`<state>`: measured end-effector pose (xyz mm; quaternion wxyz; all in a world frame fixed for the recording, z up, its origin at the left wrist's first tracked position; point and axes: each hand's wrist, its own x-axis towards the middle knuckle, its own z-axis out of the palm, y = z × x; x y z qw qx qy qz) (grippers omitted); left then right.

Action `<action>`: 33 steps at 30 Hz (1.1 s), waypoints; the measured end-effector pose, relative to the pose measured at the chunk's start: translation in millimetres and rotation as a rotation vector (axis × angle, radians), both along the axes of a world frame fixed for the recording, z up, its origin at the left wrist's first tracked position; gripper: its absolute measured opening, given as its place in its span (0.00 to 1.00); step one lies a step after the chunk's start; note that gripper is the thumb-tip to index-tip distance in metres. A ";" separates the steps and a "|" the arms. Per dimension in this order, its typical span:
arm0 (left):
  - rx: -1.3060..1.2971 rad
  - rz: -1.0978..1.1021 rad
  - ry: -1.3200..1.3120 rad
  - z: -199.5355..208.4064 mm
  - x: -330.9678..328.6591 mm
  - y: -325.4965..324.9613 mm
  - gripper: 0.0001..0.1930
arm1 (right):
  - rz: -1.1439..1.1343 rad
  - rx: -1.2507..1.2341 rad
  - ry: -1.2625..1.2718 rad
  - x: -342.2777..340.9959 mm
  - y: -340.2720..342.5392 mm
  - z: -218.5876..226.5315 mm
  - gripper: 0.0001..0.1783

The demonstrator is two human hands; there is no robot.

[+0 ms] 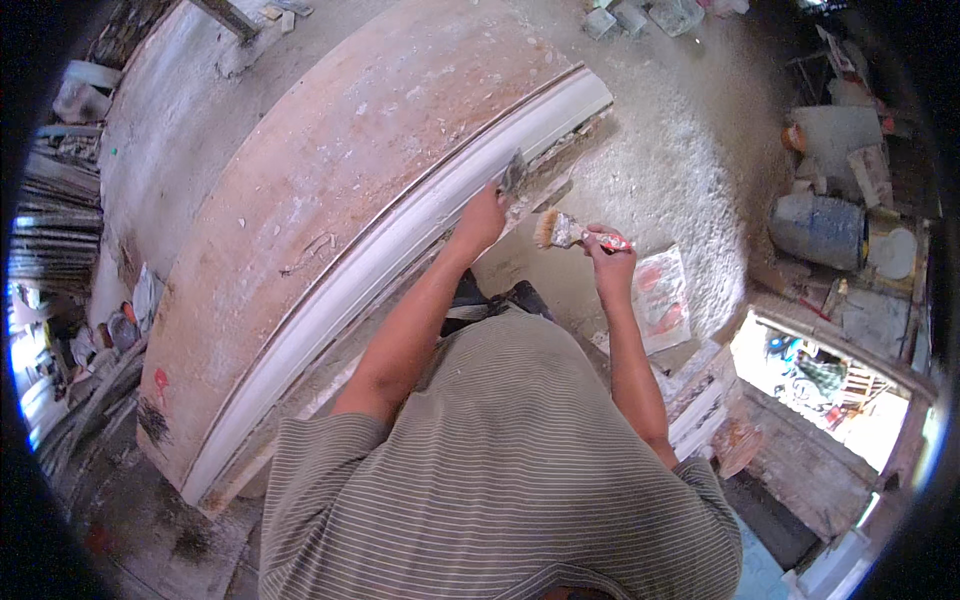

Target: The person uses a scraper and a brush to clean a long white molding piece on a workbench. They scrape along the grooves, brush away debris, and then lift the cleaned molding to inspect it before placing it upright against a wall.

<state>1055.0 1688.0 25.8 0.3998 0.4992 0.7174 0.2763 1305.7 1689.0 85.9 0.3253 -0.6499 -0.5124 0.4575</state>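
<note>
A long white moulding (400, 232) lies along the near edge of a large worktable (310, 180), whose top is dusty and pinkish-brown. Over the right part of the moulding, my left hand (482, 218) is closed around a small grey scraper (513, 172). The scraper's blade is at the moulding's near side; whether it touches cannot be told. To the right, clear of the table, my right hand (612, 262) grips a paintbrush (562, 230) by its red handle. Its pale bristles point left, and white residue coats the ferrule.
White powder (700, 190) covers the floor at right, beside a stained sheet (660, 300). A blue barrel (818, 232) lies at the far right, near a bright opening (820, 385). Stacked strips (60, 205) line the left, and a post (228, 16) stands at the back.
</note>
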 end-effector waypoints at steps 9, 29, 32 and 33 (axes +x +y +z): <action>-0.205 -0.086 0.049 23.9 -79.2 -169.1 0.20 | -0.081 0.010 -0.026 23.1 8.7 -5.0 0.10; -0.211 0.389 -0.182 40.2 19.2 -92.6 0.20 | 0.683 0.270 0.218 -6.3 222.8 -55.7 0.12; 0.275 0.440 0.122 -43.4 49.6 -151.3 0.20 | 0.422 0.516 -0.074 59.2 282.7 -81.8 0.12; 0.308 0.544 0.254 -52.6 63.5 -162.2 0.19 | 0.517 0.859 -0.329 59.2 299.6 -74.2 0.11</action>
